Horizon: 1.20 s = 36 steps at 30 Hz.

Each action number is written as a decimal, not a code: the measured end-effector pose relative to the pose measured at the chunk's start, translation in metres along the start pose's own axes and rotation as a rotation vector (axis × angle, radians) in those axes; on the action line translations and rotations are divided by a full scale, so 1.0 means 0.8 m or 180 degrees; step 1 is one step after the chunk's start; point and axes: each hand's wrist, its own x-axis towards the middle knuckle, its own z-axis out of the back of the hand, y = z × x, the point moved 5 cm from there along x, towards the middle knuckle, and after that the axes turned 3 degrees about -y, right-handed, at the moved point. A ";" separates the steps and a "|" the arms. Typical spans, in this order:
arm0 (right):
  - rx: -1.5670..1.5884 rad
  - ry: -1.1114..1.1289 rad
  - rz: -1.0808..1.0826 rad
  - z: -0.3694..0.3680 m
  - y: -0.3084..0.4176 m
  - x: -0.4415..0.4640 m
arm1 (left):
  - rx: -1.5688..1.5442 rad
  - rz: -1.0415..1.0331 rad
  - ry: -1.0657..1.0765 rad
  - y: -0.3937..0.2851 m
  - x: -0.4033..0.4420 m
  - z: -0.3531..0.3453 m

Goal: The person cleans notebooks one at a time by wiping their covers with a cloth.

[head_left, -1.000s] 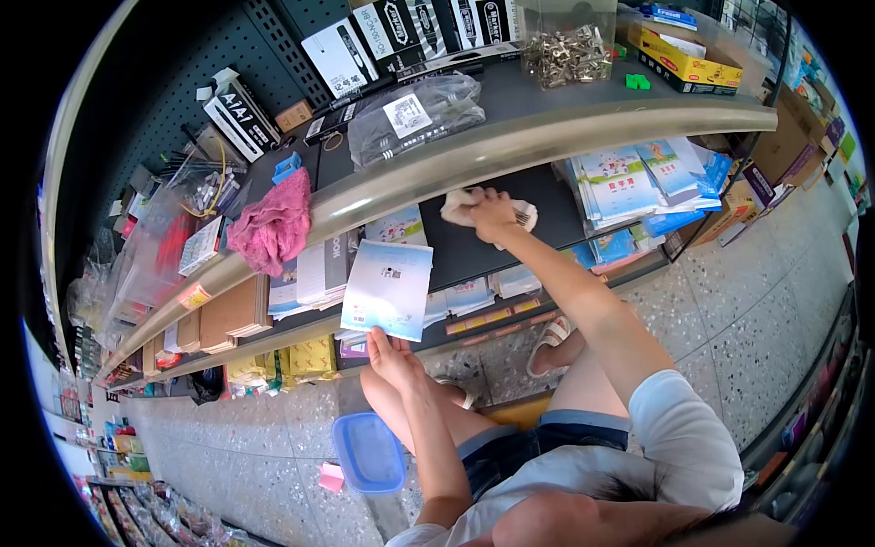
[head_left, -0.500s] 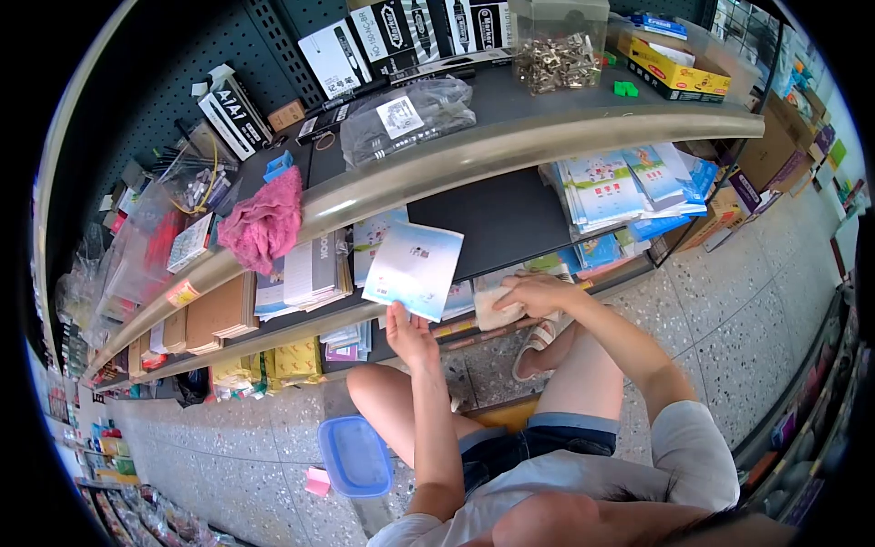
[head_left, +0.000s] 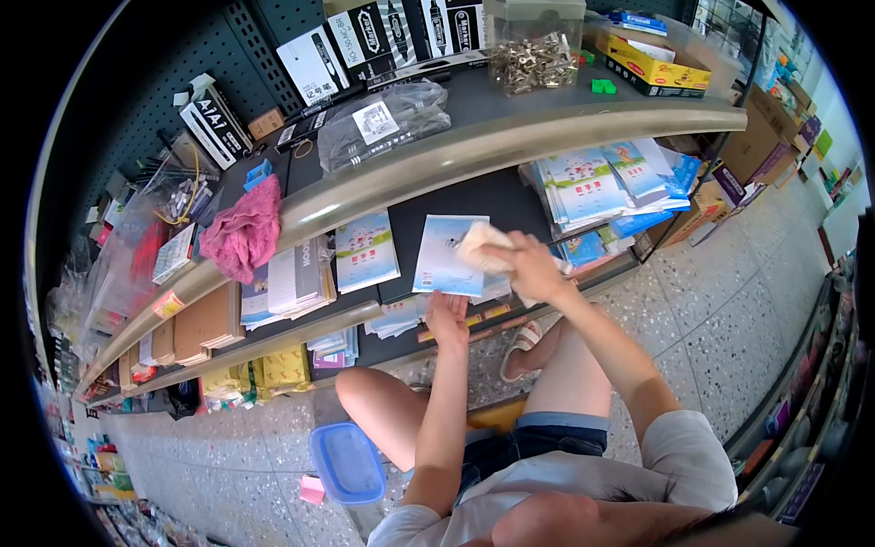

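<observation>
A light blue and white booklet [head_left: 447,260] is held by its lower edge in my left hand [head_left: 447,319], over the dark lower shelf. My right hand [head_left: 531,266] grips a cream cloth [head_left: 482,246] at the booklet's right side, covering part of that edge. Left of the booklet, another one with a green and blue cover [head_left: 366,252] lies on the shelf. A stack of similar booklets [head_left: 583,187] sits to the right.
A pink cloth [head_left: 241,228] hangs over the upper shelf's rail [head_left: 510,141]. Above are a plastic bag [head_left: 387,123], a box of metal clips [head_left: 535,64] and marker boxes [head_left: 365,41]. A blue basin [head_left: 348,463] stands on the floor.
The booklet in my left hand has moved right, away from the green and blue one. My right hand went with the cloth from the shelf to the shelf front, then up to the booklet.
</observation>
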 end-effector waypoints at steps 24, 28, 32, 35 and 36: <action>-0.1266 0.0005 -0.1019 -0.048 -0.076 0.089 | 0.1106 0.0036 0.0199 0.010 -0.015 0.008; -0.0544 0.0276 0.0149 -0.040 -0.021 0.066 | 0.1019 0.0004 0.0111 -0.004 -0.018 0.017; -0.0322 0.0500 0.1226 -0.062 0.045 0.040 | 0.1004 -0.0059 0.0052 -0.010 0.000 0.028; -0.0460 0.0690 0.1227 -0.075 0.065 0.045 | 0.1057 -0.0206 0.0114 -0.014 0.003 0.028; -0.0474 0.0692 0.1138 -0.079 0.064 0.051 | 0.1091 -0.0229 0.0088 -0.016 0.003 0.029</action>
